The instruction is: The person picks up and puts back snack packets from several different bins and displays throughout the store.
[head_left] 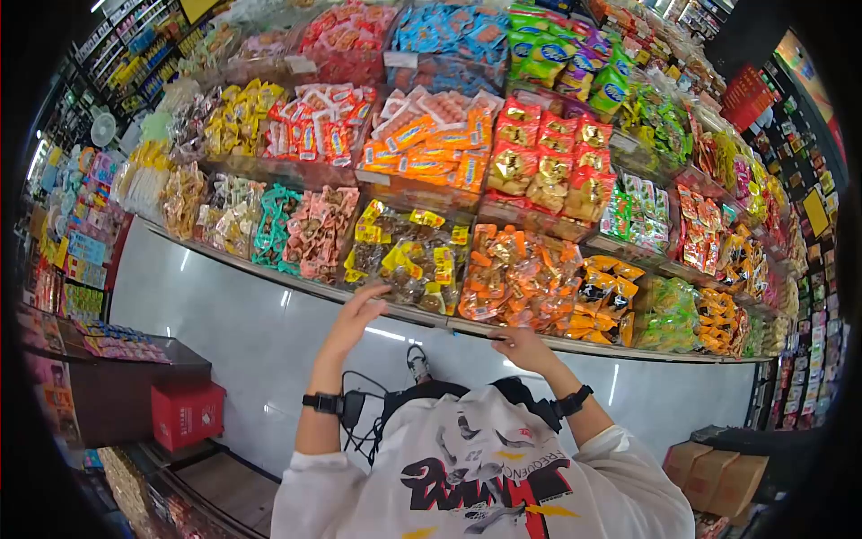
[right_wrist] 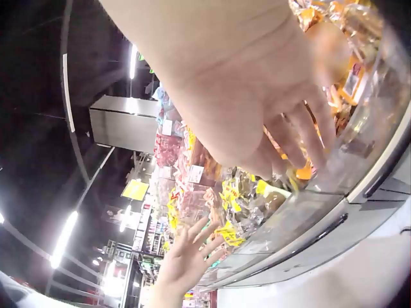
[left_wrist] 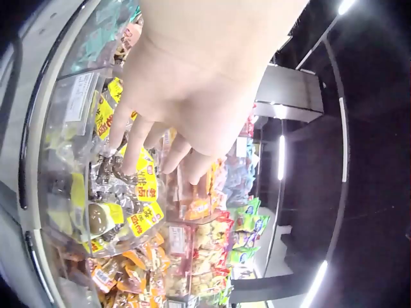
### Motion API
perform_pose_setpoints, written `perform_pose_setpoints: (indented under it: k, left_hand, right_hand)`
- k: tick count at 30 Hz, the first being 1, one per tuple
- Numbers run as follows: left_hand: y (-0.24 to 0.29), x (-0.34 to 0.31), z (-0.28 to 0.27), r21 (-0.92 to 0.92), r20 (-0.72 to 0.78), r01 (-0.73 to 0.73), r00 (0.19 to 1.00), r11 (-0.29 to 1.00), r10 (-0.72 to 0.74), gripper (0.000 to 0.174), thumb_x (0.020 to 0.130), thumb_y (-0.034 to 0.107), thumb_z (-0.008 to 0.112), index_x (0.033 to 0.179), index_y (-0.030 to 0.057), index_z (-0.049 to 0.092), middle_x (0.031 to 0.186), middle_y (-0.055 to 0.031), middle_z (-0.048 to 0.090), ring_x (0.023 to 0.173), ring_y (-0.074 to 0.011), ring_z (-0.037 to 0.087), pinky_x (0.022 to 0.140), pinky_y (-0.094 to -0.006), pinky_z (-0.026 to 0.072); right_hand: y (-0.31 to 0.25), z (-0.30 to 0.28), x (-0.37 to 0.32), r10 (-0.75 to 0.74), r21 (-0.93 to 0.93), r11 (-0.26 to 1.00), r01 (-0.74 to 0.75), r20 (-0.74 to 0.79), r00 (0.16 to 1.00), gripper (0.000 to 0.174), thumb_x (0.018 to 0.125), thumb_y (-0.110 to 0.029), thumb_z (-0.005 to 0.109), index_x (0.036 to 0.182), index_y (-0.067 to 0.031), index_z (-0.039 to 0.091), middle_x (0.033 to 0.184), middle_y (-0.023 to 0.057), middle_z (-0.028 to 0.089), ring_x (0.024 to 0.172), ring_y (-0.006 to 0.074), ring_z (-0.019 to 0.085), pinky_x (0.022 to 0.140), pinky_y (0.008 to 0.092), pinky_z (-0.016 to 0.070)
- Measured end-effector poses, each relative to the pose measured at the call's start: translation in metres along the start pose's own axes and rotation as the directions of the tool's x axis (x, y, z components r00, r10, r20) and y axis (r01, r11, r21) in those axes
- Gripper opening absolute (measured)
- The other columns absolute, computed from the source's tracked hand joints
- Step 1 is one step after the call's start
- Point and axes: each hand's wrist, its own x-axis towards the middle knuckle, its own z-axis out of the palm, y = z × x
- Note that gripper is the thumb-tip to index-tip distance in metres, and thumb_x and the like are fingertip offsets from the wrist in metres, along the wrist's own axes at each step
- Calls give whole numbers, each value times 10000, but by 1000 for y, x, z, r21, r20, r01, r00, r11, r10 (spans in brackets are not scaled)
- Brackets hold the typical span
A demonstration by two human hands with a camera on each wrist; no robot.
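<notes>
So I've got the left hand (head_left: 353,319) spread and empty by the yellow-labelled packets (head_left: 406,260), right hand (head_left: 524,349) relaxed, empty too, near the orange packets (head_left: 519,274).

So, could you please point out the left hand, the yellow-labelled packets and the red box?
Left hand (head_left: 352,317): head view, on the middle of the hand.
Yellow-labelled packets (head_left: 402,259): head view, on a yellow label mid-pile.
Red box (head_left: 186,417): head view, on its printed side.

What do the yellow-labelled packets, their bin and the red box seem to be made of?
Yellow-labelled packets: probably glossy plastic film, see-through, crinkled. Bin: likely smooth clear plastic; packets show through its wall. Red box: plastic or card; flat printed sides leave doubt.
</notes>
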Motion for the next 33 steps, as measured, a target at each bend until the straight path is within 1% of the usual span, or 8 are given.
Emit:
perform_pose_setpoints:
  k: [5,11,17,21,28,31,32,33]
  left_hand:
    - [-59,51,-26,142,159,26,986,990,-49,456,1008,296,700,1405,82,633,1578,-183,429,1108,-212,668,969,-328,532]
    - [-69,78,0,349,56,85,992,933,-111,641,957,376,728,1513,114,545,1657,-301,281,956,-251,733,936,-349,546]
    - [-41,81,12,597,-2,28,999,801,-33,661,884,339,777,1456,98,551,1483,-244,487,1000,-329,714,922,-436,558]
    - [-52,85,25,840,-30,-43,992,542,125,829,854,340,798,1530,84,393,1404,-222,533,1042,-393,700,884,-477,580]
    - [-21,102,36,889,-107,113,993,444,-39,775,812,378,784,1469,74,506,1235,-236,669,1018,-432,704,851,-491,591]
    - [-12,98,23,731,-208,176,978,660,-29,594,795,364,779,1283,43,669,994,-218,735,922,-450,713,812,-486,593]
    - [-16,95,18,697,-238,28,952,717,193,395,863,306,748,1124,10,735,811,-130,734,725,-332,721,696,-427,599]
    - [-20,94,11,523,-252,51,963,851,97,362,892,280,732,1130,7,732,800,-97,719,698,-270,694,663,-394,588]
  right_hand:
    - [-40,28,13,-49,117,992,50,-10,999,310,964,-249,694,1219,-77,737,1112,150,762,895,274,730,826,394,580]
    - [-46,51,16,-22,59,998,17,89,996,337,989,-274,665,1254,-72,715,1159,140,762,956,281,738,844,400,576]
    - [-42,49,21,109,259,957,-133,107,988,296,1007,-160,648,1260,-17,703,1144,127,760,995,210,727,912,352,570]
    - [-43,40,38,55,202,977,-72,89,994,288,1017,-177,653,1249,-15,706,1123,120,759,1000,210,722,921,348,566]
    - [-71,26,68,-35,131,991,22,102,994,305,1002,-213,681,1248,-36,715,1097,126,769,988,222,731,872,352,568]
    - [-81,10,70,-61,150,988,42,128,990,306,1007,-197,676,1254,-18,707,1136,135,762,1029,217,727,921,347,566]
    - [-75,13,70,-74,196,979,50,119,990,305,1010,-192,673,1254,-12,705,1142,135,761,1039,217,726,936,347,565]
    - [-69,18,71,-89,246,967,60,109,990,304,1013,-187,669,1255,-5,702,1148,134,760,1048,217,725,951,347,563]
